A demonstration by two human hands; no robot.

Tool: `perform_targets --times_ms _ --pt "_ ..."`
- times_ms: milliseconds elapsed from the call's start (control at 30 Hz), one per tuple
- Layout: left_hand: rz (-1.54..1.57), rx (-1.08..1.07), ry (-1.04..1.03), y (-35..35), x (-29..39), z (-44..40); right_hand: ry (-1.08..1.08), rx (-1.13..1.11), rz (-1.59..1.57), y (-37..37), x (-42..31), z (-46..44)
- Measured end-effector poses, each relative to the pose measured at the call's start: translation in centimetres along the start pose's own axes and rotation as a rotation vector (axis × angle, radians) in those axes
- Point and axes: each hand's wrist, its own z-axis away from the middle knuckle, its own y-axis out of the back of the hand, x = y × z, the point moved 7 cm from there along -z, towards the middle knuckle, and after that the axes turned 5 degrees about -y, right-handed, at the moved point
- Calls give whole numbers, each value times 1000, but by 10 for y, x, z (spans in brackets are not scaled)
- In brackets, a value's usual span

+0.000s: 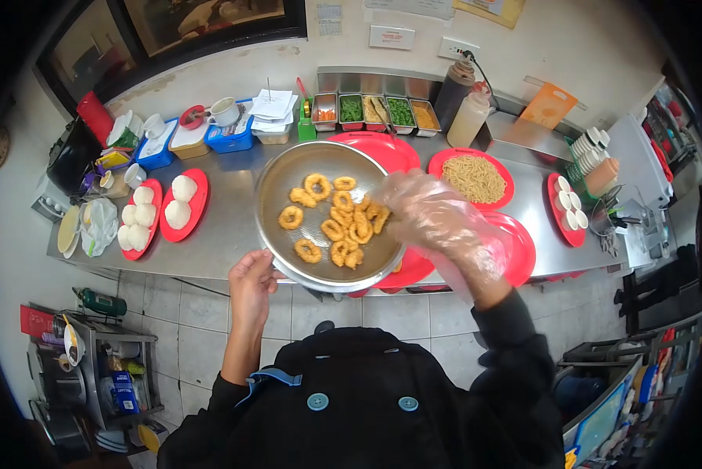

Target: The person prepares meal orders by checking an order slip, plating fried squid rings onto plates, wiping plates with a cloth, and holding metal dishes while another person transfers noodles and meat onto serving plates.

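Observation:
A round metal strainer bowl (276,203) holds several golden fried rings (341,228). My left hand (251,283) is bare and closed on the bowl's lower left rim. Over the bowl's right side is my right hand (425,211), in a clear plastic glove, beside the rings; its fingertips are blurred, and I cannot make out whether it holds one. Red plates (517,248) lie under and beside the bowl, partly covered by it and my right arm. A little fried food shows on the red plate under the bowl's right edge.
Noodles (473,178) fill a red plate at the right. White rice mounds (177,215) sit on red plates at the left. Metal trays of toppings (351,109), sauce bottles (470,114) and a red plate with small white cups (571,211) line the steel counter (226,242).

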Motion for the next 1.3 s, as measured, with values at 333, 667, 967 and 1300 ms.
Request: perform_targets --times_ms 333,667,967,1300 --pt "27 -115 72 -18 -13 -2 226 -317 480 -60 11 -16" --pt "-67 -6 8 1 -8 -5 -95 77 59 -12 58 3" --pt "-80 71 -38 16 3 -5 -408 -19 -287 -119 101 50" --pt "-12 -54 18 -13 -7 -3 -310 129 33 39 39 13"
